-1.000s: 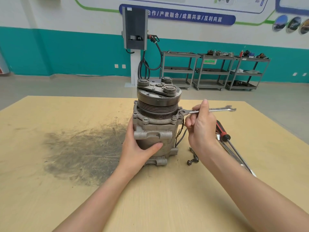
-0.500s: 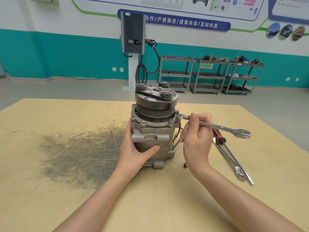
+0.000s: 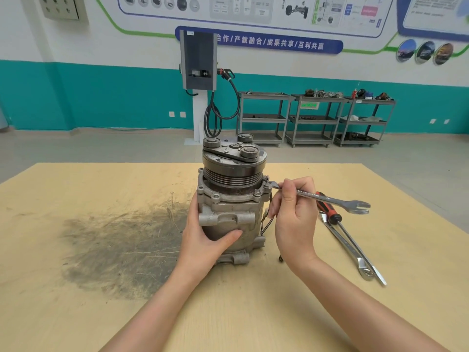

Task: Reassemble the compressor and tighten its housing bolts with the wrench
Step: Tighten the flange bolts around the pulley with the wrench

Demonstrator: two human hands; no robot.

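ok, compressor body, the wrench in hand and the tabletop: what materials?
Compressor body: likely cast aluminium, with a dull grey, rough surface and moulded lugs.
Wrench: probably chrome-plated steel, bright and mirror-like.
Tabletop: looks like pale plywood or board, matte, with a dark grimy stain.

Upright compressor [image 3: 229, 199], wrench [image 3: 322, 198] on bolt [image 3: 267, 184]

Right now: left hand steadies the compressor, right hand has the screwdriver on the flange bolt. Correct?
Not quite. The right hand holds a wrench, not the screwdriver, which lies on the table. The left hand does steady the compressor; head view.
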